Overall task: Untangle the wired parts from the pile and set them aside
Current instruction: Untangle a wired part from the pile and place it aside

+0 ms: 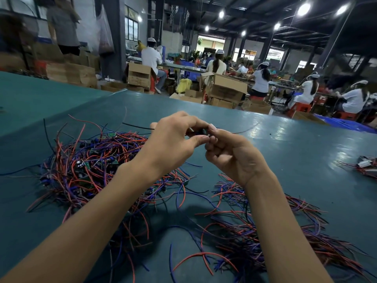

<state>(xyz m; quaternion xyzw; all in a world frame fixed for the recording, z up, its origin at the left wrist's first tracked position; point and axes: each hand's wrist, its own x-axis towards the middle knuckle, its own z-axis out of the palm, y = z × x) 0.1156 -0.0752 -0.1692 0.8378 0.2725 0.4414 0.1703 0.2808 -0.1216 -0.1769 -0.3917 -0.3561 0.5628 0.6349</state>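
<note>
**A:** Where do I have room on this surface (285, 144)?

**B:** I see open teal beyond both hands, up to the far edge. There is also a wide stretch to the right of my right hand (230, 154).

**A:** And what blocks me?

**B:** The tangled pile (87, 160) fills the left, under my left forearm. The laid-out wires (255, 231) spread below my right forearm. Between them I get only a narrow lane, crossed by loose strands. A black wire (136, 126), pinched where my left hand (173, 144) meets the right, sticks out leftward above the pile. A small cluster (367, 166) sits at the right edge, well apart.
</note>
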